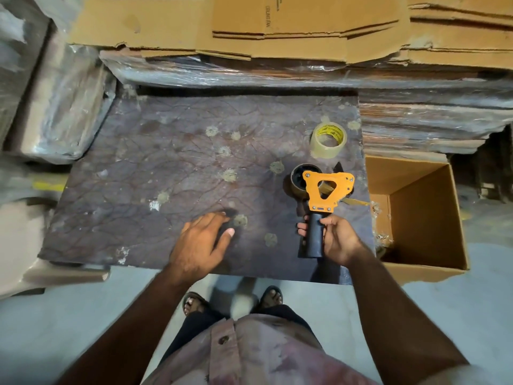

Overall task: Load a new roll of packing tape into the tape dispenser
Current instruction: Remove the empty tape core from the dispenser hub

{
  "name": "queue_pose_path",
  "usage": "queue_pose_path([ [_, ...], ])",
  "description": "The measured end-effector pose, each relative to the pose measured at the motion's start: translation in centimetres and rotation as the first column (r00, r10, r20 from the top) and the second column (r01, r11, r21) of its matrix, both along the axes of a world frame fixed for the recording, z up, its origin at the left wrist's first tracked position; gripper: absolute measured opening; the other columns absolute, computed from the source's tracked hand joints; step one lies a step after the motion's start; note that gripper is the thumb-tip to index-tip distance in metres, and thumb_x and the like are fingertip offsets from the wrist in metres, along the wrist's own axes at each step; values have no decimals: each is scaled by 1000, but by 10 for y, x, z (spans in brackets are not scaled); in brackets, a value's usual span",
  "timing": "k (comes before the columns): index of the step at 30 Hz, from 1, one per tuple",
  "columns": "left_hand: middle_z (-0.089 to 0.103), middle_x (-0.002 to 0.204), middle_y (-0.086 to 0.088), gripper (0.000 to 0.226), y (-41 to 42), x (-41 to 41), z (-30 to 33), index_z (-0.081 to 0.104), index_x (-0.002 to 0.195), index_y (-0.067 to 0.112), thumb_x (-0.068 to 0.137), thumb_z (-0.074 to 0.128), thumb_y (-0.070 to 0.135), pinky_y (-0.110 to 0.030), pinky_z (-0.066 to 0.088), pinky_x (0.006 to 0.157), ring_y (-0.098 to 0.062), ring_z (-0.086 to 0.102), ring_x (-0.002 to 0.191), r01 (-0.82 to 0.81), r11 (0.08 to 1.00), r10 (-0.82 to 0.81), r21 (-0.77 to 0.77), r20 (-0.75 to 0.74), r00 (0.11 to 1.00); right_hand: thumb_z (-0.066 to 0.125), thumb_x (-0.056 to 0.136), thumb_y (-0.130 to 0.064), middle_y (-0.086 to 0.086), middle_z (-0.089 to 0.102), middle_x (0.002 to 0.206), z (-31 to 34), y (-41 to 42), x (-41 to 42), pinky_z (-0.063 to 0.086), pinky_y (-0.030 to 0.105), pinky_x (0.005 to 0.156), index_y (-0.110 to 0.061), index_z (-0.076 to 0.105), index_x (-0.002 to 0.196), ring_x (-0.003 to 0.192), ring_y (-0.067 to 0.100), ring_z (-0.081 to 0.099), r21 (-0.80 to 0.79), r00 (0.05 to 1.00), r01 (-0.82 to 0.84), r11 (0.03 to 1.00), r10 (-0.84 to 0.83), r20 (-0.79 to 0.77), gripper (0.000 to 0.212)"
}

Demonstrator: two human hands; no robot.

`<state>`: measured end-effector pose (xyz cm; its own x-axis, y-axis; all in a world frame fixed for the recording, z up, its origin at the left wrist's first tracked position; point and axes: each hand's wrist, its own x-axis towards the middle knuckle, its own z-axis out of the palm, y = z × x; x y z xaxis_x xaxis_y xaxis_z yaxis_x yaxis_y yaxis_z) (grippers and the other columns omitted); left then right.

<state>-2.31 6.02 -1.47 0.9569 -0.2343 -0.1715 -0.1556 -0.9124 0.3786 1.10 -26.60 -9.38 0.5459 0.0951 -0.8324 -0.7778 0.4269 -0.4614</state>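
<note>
The person is standing at a dark, stained surface (172, 151), and the right hand (337, 240) is wrapping its grip around the black handle of the tape dispenser (323, 195), holding it with the orange plate facing up. The left hand (201, 243) is hovering just over the surface with its grip spread and holding nothing. The new roll of tape (329, 138) is lying flat on the surface just beyond the dispenser, near the right edge, untouched.

The dispenser's hub is looking occupied by a dark ring, probably a spent core, and a strip of brown tape is trailing out to the right. If that core is not being cleared first, the new roll is likely not seating. The loose strip is at risk of sticking to the hand or the surface while the tool is being turned. The toothed blade at the front is hard to see here, and fingers reaching past it for threading are at risk of a cut. With only 1 hand holding, the dispenser could twist. The roll is sitting close to the open box (422, 215) and could be knocked in.
</note>
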Motion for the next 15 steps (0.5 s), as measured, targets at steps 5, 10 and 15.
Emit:
queue_pose_path([
  [5,63,135,2,55,12,0,6,61,129,18,98,31,53,-42,42,100,-20,57,126,50,999,-50,-1,38,998,46,84,-21,6,61,72,28,31,15,48,34,66,-11,59,82,64,22,59,-35,999,33,999,-33,-8,16],
  [10,62,135,5,56,34,8,15,61,129,21,98,30,56,-41,43,100,-19,58,124,49,998,-46,-42,81,996,47,89,-27,9,66,76,57,71,11,51,35,67,-6,63,89,66,23,63,-11,997,50,999,-50,60,26],
  [15,67,123,2,45,70,25,20,64,122,18,100,40,49,-45,50,98,-21,63,113,48,971,-9,-233,169,986,44,90,-33,3,59,68,91,130,0,49,27,53,-8,64,87,53,17,57,119,989,1,993,-18,144,32],
])
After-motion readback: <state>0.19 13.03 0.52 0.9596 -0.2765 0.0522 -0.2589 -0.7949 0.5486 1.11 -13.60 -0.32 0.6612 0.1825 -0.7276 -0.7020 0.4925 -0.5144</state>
